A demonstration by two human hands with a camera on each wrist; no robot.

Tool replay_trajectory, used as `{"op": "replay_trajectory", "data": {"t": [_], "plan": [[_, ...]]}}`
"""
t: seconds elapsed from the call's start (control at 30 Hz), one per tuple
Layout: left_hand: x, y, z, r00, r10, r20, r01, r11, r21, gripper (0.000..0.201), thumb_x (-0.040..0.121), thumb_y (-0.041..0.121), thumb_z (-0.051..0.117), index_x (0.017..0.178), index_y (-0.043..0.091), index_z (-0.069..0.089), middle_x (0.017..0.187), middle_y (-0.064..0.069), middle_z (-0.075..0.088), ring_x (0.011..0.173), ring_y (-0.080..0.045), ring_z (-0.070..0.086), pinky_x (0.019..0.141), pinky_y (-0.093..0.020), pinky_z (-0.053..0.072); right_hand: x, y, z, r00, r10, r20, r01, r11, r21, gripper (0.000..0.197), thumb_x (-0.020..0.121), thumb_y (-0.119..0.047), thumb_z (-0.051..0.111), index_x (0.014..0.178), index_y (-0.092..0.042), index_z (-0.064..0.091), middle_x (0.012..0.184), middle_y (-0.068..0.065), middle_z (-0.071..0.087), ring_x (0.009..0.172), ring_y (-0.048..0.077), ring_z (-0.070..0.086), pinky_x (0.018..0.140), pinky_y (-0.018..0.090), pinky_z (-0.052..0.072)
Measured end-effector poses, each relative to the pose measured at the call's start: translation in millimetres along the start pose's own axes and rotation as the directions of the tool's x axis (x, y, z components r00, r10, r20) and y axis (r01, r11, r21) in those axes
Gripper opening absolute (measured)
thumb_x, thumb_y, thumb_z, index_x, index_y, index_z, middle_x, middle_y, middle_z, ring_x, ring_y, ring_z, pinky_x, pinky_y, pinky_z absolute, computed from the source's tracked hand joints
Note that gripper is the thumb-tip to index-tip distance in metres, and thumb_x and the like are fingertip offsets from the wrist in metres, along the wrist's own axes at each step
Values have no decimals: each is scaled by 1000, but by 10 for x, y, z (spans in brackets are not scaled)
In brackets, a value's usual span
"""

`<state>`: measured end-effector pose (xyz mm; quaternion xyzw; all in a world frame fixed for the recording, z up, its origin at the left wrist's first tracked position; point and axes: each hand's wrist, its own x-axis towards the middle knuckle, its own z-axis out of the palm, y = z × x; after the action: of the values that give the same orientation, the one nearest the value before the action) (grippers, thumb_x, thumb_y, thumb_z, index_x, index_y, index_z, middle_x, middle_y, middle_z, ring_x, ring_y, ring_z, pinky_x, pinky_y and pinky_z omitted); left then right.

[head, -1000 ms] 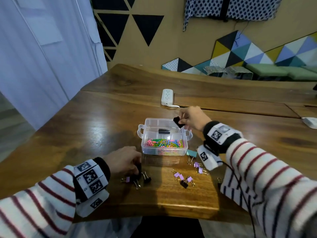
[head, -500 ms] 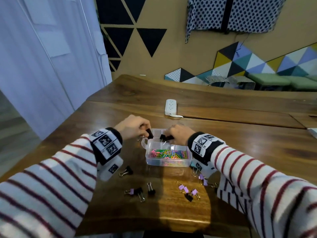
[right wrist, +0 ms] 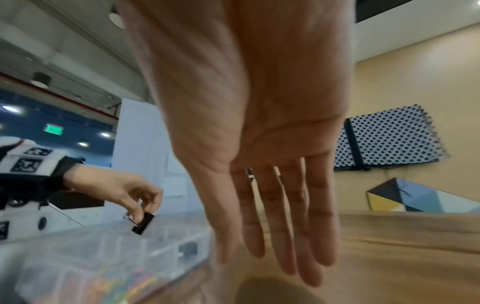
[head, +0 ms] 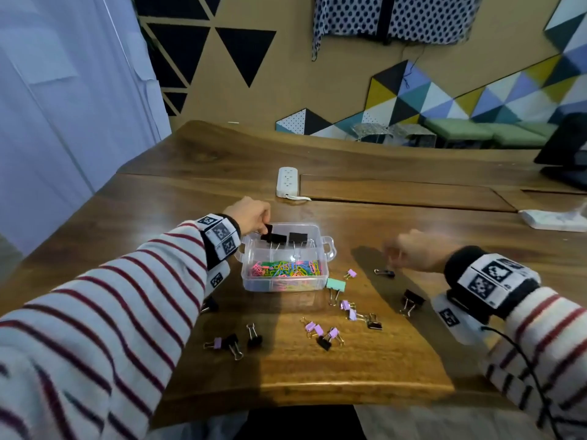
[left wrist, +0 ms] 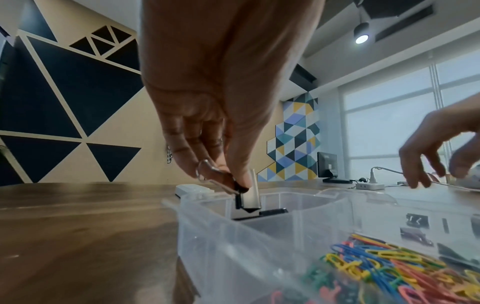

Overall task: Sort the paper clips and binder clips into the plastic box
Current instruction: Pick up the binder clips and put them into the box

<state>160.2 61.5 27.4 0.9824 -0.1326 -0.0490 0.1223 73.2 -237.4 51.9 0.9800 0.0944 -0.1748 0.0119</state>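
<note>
Your left hand point(head: 251, 214) is over the far-left corner of the plastic box point(head: 328, 247), thumb and fingers pinched on the wire handle of a black binder clip point(head: 269, 232). In the left wrist view the clip hangs just above the box's far compartment, its body at about rim height. Two more black binder clips point(head: 298, 239) already sit in that far compartment, and the near compartment holds a heap of coloured paper clips point(head: 286, 268).

Your right hand point(head: 413, 250) is well to the right of the box, above the table point(head: 127, 223) — fingers straight and spread, holding nothing. It is blurred in the head view, but the right wrist view shows the flat, empty palm plainly. A small black clip point(head: 385, 273) lies on the wood just below its fingertips.

The box stands near the middle of the table's near half. Loose binder clips are scattered between it and the near edge:
- a mint-green clip point(head: 336, 284) touching the box's near-right corner
- pink clips point(head: 347, 308) and a few black ones to the right of centre
- a large black clip point(head: 411, 300) near your right wrist
- a pink-and-black group point(head: 230, 342) towards the near-left

A white power strip point(head: 287, 181) lies beyond the box towards the far edge.
</note>
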Motion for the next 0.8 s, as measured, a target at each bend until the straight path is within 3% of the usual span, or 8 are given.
{"op": "replay_trajectory", "data": {"t": [0.1,0.17,0.27,0.37,0.5,0.57,0.7,0.8], "plan": [[-32,62,6,999,13,37,-14,999,39,12,83,13,64,95,11,64,85,2,59,81,-13,53,73,-30,43,-71,108,185,992,73,99,-74,997,0,28,89,-27,53,115,-15,54,112,8,61,100,21,57,85,29,47],[-72,93,-8,998,19,53,-23,997,70,11,85,11,61,95,11,66,91,-1,67,82,-13,55,74,-28,43,-98,153,287,988,82,129,-88,995,42,30,88,-33,54,113,-16,50,108,6,58,96,20,54,74,23,43],[-172,240,-23,992,115,-46,-108,984,144,12,88,13,54,95,15,64,102,-1,68,97,-19,62,81,-31,46,-105,228,415,986,85,142,-91,995,36,33,83,-35,62,104,-22,41,101,3,54,93,21,53,70,23,41],[-298,623,10,940,339,-42,-331,933,138,15,89,17,55,102,14,62,109,-3,64,105,-20,57,88,-36,48,-70,278,543,985,88,151,-95,995,41,38,78,-26,67,103,-22,39,106,4,54,96,22,54,83,32,46],[-352,1086,267,820,545,173,-567,814,123,24,87,19,58,110,11,60,112,-5,64,107,-19,50,95,-36,44,-35,227,542,986,69,153,-78,995,55,35,77,-22,70,96,-22,40,105,2,52,95,20,51,77,29,42],[-335,1207,453,784,558,271,-613,765,197,34,84,25,62,115,12,57,114,-4,64,103,-18,46,93,-37,44,-23,189,527,984,50,169,-55,998,26,39,74,-26,72,97,-21,41,101,1,51,95,20,50,74,27,40],[-313,1310,679,808,485,335,-587,713,384,49,81,26,66,125,10,50,122,-7,60,112,-22,45,94,-38,41,29,184,565,986,0,166,-8,999,44,36,71,-32,75,90,-23,46,90,-6,51,88,16,51,76,26,42],[-296,1321,707,832,452,320,-554,699,452,48,82,24,65,124,7,50,126,-8,58,116,-24,45,98,-39,39,52,144,557,984,-44,175,30,996,87,28,71,-34,75,69,-29,47,72,-12,52,66,5,52,58,18,39]]}}
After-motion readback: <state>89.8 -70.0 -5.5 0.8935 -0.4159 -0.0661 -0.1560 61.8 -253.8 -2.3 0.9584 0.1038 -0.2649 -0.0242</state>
